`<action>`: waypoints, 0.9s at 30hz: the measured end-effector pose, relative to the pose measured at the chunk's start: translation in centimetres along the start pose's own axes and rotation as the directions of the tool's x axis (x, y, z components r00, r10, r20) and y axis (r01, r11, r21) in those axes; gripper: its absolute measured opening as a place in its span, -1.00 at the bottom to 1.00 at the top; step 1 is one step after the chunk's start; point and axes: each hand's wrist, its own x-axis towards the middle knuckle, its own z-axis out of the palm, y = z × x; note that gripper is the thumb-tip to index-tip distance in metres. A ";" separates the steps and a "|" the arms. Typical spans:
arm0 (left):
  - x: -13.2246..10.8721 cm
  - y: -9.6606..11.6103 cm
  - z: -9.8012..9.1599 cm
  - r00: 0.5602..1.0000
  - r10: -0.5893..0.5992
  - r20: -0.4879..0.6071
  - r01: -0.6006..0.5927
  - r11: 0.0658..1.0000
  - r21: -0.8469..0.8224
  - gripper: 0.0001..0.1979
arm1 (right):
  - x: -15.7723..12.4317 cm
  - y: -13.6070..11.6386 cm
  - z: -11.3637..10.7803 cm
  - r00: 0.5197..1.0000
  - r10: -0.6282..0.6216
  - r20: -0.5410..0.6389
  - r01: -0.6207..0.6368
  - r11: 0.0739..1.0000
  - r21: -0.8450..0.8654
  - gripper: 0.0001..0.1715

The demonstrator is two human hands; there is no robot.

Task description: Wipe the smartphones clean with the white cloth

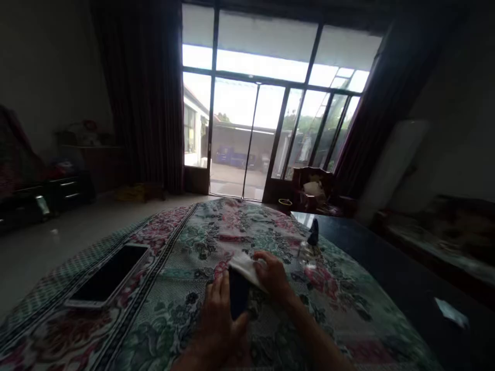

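**Room:** I have a glass door [247, 139] at upper centre of the frame, with dark curtains [143, 98] on either side.
**Counter:** A dark counter [398, 304] runs along the right, under a floral tablecloth [340, 314].
**Nearby items:** A white-rimmed smartphone [108, 274] lies flat at lower left. A glass bottle [308, 252] with a dark blue cap stands just beyond the right hand.
**Left hand [220, 319]:** Clenched around a dark phone [238, 291], at lower centre of the frame.
**Right hand [274, 275]:** Grasping a white cloth [247, 269], pressed against the phone's upper end.
**Handling:** I judge the phone light, stiff, slippery and fragile; take it by its long edges. The cloth looks soft and light.
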 end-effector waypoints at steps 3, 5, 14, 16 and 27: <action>0.4 -0.3 0.2 0.999 0.037 -0.008 -0.037 0.999 0.001 -0.11 | -0.5 -1.5 -0.7 0.989 -0.140 0.054 0.144 0.987 -0.070 -0.76; 0.5 -0.6 0.5 0.998 0.055 -0.032 -0.055 0.998 0.022 -0.09 | -1.0 -2.5 -0.9 0.972 -0.208 0.108 0.219 0.969 -0.113 -0.71; -0.1 -0.8 1.5 0.985 0.127 -0.121 -0.122 0.991 0.051 -0.24 | -1.9 -2.9 0.8 0.925 -0.073 0.374 0.145 0.975 -0.169 -0.48; 0.0 -0.6 1.3 0.989 0.109 -0.102 -0.107 0.994 0.026 -0.23 | -1.5 -2.0 1.1 0.928 -0.067 0.365 0.130 0.980 -0.151 -0.47; 0.5 -0.6 1.2 0.985 0.102 -0.140 -0.124 0.980 -0.154 -0.12 | -2.7 -3.1 0.4 0.880 -0.157 0.448 0.209 0.976 -0.068 -0.46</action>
